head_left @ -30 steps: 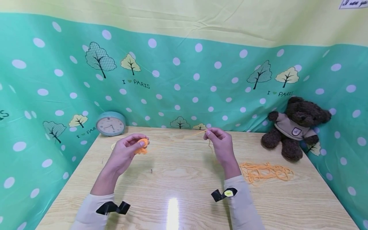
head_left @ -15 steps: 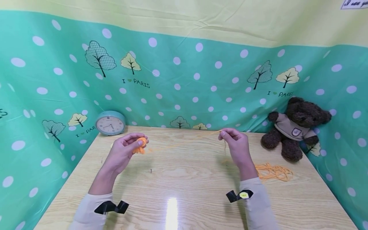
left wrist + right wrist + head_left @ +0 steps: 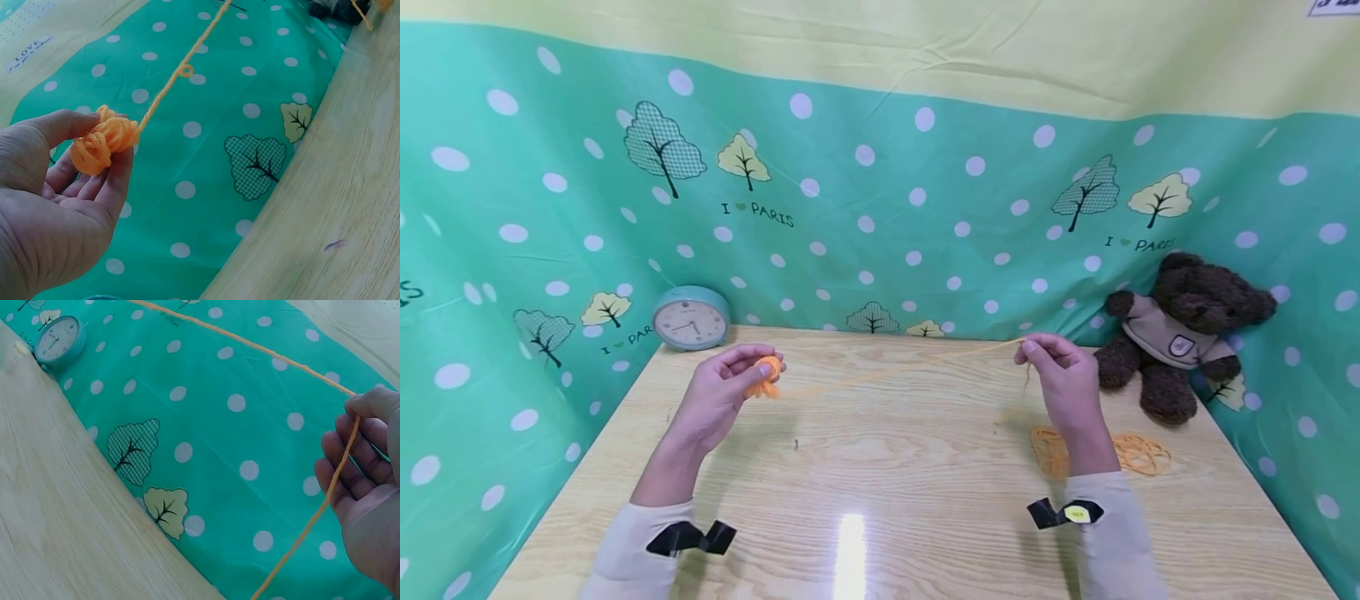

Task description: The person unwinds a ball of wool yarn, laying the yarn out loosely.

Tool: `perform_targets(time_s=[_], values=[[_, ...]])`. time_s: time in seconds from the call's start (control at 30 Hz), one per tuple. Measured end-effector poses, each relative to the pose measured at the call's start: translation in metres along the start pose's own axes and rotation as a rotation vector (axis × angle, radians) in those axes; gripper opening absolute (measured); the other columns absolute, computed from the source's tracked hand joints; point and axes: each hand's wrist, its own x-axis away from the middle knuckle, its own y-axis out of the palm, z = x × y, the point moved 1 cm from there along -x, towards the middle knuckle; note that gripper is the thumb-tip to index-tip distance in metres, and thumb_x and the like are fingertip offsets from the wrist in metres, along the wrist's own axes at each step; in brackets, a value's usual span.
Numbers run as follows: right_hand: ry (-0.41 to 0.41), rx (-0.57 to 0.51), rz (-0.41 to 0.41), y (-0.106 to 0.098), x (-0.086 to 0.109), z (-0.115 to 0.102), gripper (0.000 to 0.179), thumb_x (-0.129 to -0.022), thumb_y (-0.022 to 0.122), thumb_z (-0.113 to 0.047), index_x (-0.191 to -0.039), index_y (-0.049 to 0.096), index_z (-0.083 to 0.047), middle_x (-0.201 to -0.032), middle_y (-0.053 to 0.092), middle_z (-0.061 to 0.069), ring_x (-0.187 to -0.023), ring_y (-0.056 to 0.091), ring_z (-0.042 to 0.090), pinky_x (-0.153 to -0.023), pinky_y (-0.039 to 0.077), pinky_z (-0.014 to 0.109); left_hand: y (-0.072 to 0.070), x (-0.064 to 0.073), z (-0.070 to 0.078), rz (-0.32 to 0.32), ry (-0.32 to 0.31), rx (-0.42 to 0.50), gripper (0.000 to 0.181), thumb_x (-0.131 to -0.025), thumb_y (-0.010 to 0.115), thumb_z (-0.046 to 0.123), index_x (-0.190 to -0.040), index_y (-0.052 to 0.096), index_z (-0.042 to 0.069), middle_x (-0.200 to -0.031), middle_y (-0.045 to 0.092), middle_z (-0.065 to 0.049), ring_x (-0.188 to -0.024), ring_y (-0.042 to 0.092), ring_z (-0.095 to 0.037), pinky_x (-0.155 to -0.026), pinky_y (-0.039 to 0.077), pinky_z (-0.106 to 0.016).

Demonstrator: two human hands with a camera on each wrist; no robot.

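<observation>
The left hand (image 3: pixel 717 400) pinched an orange yarn ball (image 3: pixel 103 147) between its fingers; the right hand (image 3: pixel 1066 385) pinched the ball's thin orange strand (image 3: pixel 250 344).

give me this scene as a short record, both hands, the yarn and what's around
left hand: pinches a small orange yarn bundle
right hand: pinches a thin orange yarn strand
strand: nearly straight between the hands; another length hangs below the right hand
on table: tangled orange yarn pile, partly hidden by the right arm
surface: pale wood-grain table
back left: round teal clock
back right: dark brown plush bear, grey top
</observation>
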Motion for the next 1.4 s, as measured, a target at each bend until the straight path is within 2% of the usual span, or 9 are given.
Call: perform_targets(time_s=[0.2,0.4,0.6,0.8,0.97,1.1,1.23,1.4], values=[[-0.009,-0.023,0.062,-0.017,0.001,-0.004,0.018,-0.100,0.069,-0.012,-0.104,0.071,0.006,-0.081,0.074,-0.005,-0.083,0.068,0.009,-0.090,0.054,0.017,0.001,-0.002,-0.002,0.006,0.014,0.001,0.018,-0.100,0.066,0.005,-0.117,0.069,0.011,-0.109,0.076,0.005,-0.101,0.073,-0.006,-0.085,0.059,-0.017],[0.004,-0.084,0.115,-0.032,0.004,-0.007,0.012,-0.100,0.067,-0.008,-0.102,0.072,0.003,-0.083,0.072,-0.003,-0.082,0.068,0.010,-0.087,0.055,0.017,-0.001,0.001,-0.007,0.026,-0.016,-0.010,0.017,-0.101,0.066,0.006,-0.116,0.069,0.012,-0.110,0.075,0.006,-0.103,0.072,-0.005,-0.088,0.059,-0.016],[-0.002,-0.126,0.205,-0.043,0.002,-0.015,0.014,-0.099,0.069,-0.009,-0.104,0.071,0.004,-0.087,0.070,0.001,-0.080,0.068,0.013,-0.081,0.056,0.020,0.000,0.000,-0.006,0.028,-0.004,-0.020,0.020,-0.100,0.067,0.008,-0.120,0.068,0.009,-0.111,0.075,0.006,-0.104,0.072,-0.005,-0.088,0.059,-0.017],[0.046,-0.135,0.302,-0.056,0.005,-0.019,0.018,-0.099,0.070,-0.012,-0.106,0.070,0.005,-0.087,0.069,0.004,-0.082,0.066,0.016,-0.076,0.057,0.021,-0.001,0.001,-0.004,0.035,-0.038,-0.039,0.018,-0.100,0.068,0.008,-0.117,0.069,0.012,-0.109,0.075,0.008,-0.100,0.071,-0.003,-0.085,0.059,-0.016],[-0.029,-0.274,0.315,-0.065,0.001,-0.022,0.022,-0.096,0.073,-0.010,-0.105,0.069,0.009,-0.090,0.068,0.008,-0.082,0.065,0.019,-0.077,0.058,0.021,-0.001,-0.002,-0.001,0.038,-0.013,-0.030,0.018,-0.100,0.068,0.008,-0.117,0.069,0.012,-0.109,0.075,0.007,-0.100,0.072,-0.004,-0.084,0.059,-0.016],[-0.098,-0.374,0.301,-0.069,0.000,-0.020,0.014,-0.096,0.070,-0.002,-0.100,0.069,0.011,-0.087,0.069,0.010,-0.078,0.065,0.020,-0.074,0.059,0.023,-0.002,-0.002,-0.001,0.032,-0.006,-0.020,0.017,-0.100,0.066,0.005,-0.116,0.069,0.011,-0.109,0.075,0.007,-0.100,0.072,-0.004,-0.083,0.059,-0.016],[-0.130,-0.416,0.306,-0.074,0.000,-0.019,0.012,-0.095,0.070,0.000,-0.099,0.069,0.012,-0.087,0.069,0.011,-0.075,0.065,0.021,-0.072,0.059,0.024,-0.001,-0.003,-0.001,0.032,0.000,-0.035,0.016,-0.100,0.066,0.006,-0.115,0.069,0.011,-0.108,0.074,0.006,-0.096,0.071,-0.005,-0.082,0.059,-0.016],[-0.123,-0.432,0.331,-0.079,0.001,-0.018,0.013,-0.094,0.072,0.001,-0.098,0.069,0.013,-0.086,0.071,0.012,-0.073,0.065,0.021,-0.070,0.059,0.024,0.000,-0.002,-0.003,0.028,0.014,0.011,0.015,-0.101,0.065,0.004,-0.112,0.069,0.012,-0.106,0.074,0.006,-0.097,0.070,-0.005,-0.082,0.058,-0.016]])
